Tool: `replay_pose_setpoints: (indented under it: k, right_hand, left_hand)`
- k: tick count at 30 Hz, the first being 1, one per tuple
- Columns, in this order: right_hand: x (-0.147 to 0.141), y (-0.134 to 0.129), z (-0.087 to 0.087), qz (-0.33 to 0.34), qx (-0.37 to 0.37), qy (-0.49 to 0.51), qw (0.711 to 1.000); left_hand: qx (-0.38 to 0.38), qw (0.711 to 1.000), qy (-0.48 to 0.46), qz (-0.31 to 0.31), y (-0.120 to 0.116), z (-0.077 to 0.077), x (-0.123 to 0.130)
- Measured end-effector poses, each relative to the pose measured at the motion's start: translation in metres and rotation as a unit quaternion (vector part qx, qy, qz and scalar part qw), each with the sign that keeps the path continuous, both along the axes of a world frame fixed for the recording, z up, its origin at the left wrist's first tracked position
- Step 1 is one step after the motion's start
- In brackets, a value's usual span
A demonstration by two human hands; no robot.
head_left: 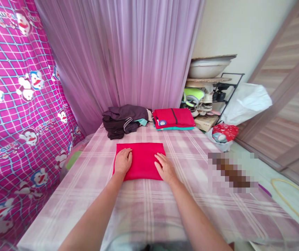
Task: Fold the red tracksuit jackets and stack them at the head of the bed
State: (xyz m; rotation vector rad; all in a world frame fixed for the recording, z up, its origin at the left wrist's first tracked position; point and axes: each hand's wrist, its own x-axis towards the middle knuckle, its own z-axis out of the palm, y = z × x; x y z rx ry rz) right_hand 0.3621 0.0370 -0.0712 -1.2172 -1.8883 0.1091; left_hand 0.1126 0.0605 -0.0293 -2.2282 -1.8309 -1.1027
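Observation:
A red cloth [143, 162], folded into a flat rectangle, lies in the middle of the checked table cover. My left hand [124, 160] rests palm down on its left part, fingers pointing up and inward. On its right edge lies my right hand [165, 168], its fingers spread and the thumb apart. Both hands press on the cloth without grasping it. Behind it, to the right, sits a stack of folded red and teal clothes [183, 118] with a dark stripe and a round blue patch. A loose heap of dark clothes [124, 118] lies at the back left.
The table [86, 195] has a pink and white checked cover. Purple curtains [139, 52] hang behind it, and a pink patterned cloth [13, 115] hangs at the left. A shoe rack [234, 85], white bag [248, 104] and red bag [225, 132] stand right. A blurred patch hides something at the table's right.

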Motion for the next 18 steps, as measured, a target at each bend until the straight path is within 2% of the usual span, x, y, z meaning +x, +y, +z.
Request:
replay_pose_setpoints:
  k: [18]
  right_hand:
    - [-0.0001, 0.0004, 0.0007, 0.005, -0.016, 0.002, 1.0]
  left_hand:
    - [-0.001, 1.0, 0.0, -0.005, -0.0008, -0.0002, -0.0018]
